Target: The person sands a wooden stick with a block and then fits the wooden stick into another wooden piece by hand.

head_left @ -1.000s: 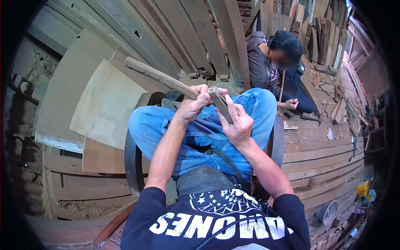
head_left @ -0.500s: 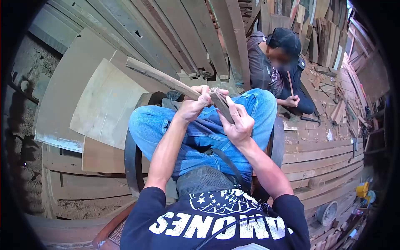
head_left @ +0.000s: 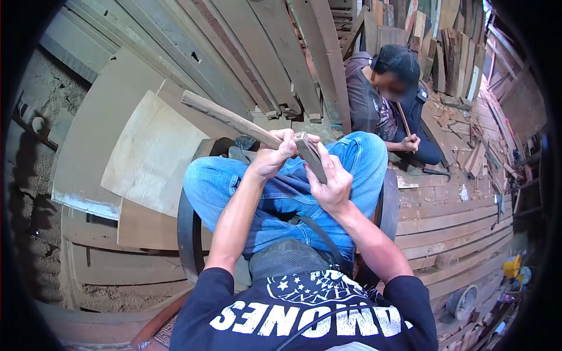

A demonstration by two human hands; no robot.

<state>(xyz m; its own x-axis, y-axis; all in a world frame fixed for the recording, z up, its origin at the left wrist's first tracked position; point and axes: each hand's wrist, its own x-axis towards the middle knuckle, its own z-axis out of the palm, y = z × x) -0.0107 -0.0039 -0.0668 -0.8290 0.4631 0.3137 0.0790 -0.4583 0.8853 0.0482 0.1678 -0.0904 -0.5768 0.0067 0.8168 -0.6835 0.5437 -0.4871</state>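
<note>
A long, narrow wooden stick [head_left: 228,116] slants from the upper left into my left hand [head_left: 270,159], whose fingers are closed round its near end. My right hand [head_left: 332,182] grips a short brown wooden block [head_left: 311,157], thumb on one side and fingers on the other. Stick and block meet between my hands above my lap; my fingers hide whether they are joined. Under both hands are my crossed legs in blue jeans [head_left: 357,153].
A person [head_left: 374,93] in a dark cap sits at the upper right, holding a thin stick [head_left: 404,120]. Long planks [head_left: 234,52] lean ahead of me; plywood sheets [head_left: 149,152] lie at left. A hooked tool [head_left: 436,172] and scraps lie on the boards at right.
My right hand and the block have shifted slightly left and down. The block's long side shows more now. Both hands keep their holds. The other person's stick has tilted a little.
</note>
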